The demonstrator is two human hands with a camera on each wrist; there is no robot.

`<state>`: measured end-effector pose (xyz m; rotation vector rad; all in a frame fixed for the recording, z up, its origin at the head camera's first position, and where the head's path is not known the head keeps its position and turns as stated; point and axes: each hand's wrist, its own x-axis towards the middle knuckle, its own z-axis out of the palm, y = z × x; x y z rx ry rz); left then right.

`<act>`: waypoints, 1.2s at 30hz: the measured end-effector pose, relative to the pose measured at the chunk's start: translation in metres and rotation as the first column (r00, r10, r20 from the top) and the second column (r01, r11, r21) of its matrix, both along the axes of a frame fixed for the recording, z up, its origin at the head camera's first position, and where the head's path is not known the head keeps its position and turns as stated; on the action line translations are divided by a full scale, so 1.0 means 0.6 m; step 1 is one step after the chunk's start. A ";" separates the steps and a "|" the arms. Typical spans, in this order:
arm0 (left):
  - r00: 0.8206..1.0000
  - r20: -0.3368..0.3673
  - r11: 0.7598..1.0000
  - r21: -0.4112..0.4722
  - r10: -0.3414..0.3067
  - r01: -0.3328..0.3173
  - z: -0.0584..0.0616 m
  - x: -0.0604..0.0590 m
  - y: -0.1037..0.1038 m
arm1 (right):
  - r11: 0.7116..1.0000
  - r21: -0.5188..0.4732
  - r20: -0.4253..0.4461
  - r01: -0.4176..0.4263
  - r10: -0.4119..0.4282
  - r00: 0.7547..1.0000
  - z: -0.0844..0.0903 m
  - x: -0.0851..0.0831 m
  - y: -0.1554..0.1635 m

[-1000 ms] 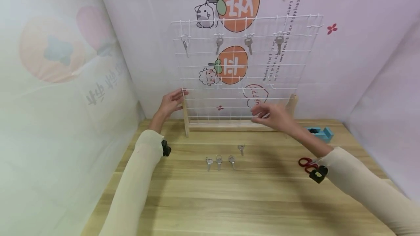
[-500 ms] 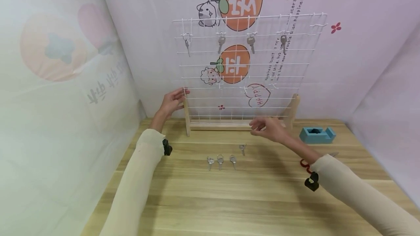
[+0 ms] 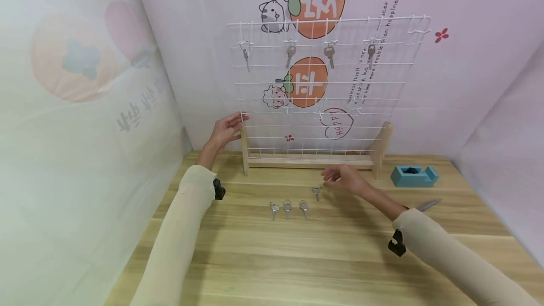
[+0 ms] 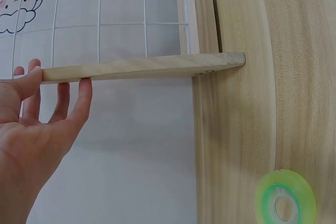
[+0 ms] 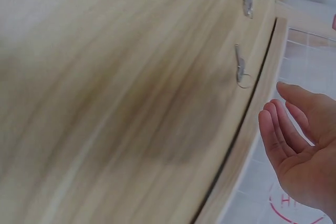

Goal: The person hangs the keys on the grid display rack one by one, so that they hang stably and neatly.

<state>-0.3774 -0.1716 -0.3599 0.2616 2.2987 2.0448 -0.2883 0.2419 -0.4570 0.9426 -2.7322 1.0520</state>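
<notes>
While the left hand (image 3: 226, 130) grips the wooden upright (image 4: 142, 68) at one end of the white wire grid rack (image 3: 361, 82), its thumb on one side and fingers on the other, the right hand (image 3: 346, 180) hovers low before the rack's wooden base rail (image 3: 289, 162), fingers loosely bent, thumb apart from them, holding nothing. Just beside its fingertips, but apart from them, a lone key (image 3: 316, 192) with a ring lies on the desk (image 3: 255, 259). Nearer the person, three more keys (image 3: 286, 208) lie in a row, bits pointing toward the person. Four keys (image 3: 329, 52) hang from hooks along the top of the grid, well apart from one another, and further white hooks sit lower down. To the right of the rack stands a blue tape dispenser (image 3: 413, 177); nearer the person, the scissors (image 3: 429, 204) lie partly hidden by the right sleeve (image 3: 450, 254). In the left wrist view, a yellow-green tape roll (image 4: 304, 192) rests on the desk, near the upright
</notes>
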 end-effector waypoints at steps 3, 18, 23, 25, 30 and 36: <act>1.000 -0.002 1.000 0.002 -0.005 0.005 -0.002 -0.001 0.001 | 1.000 -0.014 -0.001 -0.001 0.001 1.000 -0.013 0.001 -0.003; 1.000 -0.013 1.000 -0.012 -0.001 0.001 -0.006 -0.005 0.003 | 0.999 0.018 0.048 0.044 -0.045 0.998 -0.061 -0.004 -0.013; 1.000 -0.018 1.000 -0.015 0.014 -0.014 -0.006 -0.005 0.003 | 0.997 0.040 0.011 0.073 -0.073 0.997 -0.066 -0.003 -0.017; 1.000 -0.019 1.000 -0.015 0.013 -0.013 -0.006 -0.004 0.003 | 0.996 0.043 0.005 0.077 -0.077 0.997 -0.065 -0.002 -0.018; 1.000 -0.014 1.000 -0.003 0.002 -0.002 -0.005 -0.005 0.001 | 0.995 0.058 0.000 0.078 -0.078 0.997 -0.053 0.002 -0.012; 1.000 -0.015 1.000 0.001 0.002 -0.002 -0.004 -0.007 -0.001 | 0.993 0.081 -0.063 0.088 -0.083 0.995 -0.042 -0.004 0.002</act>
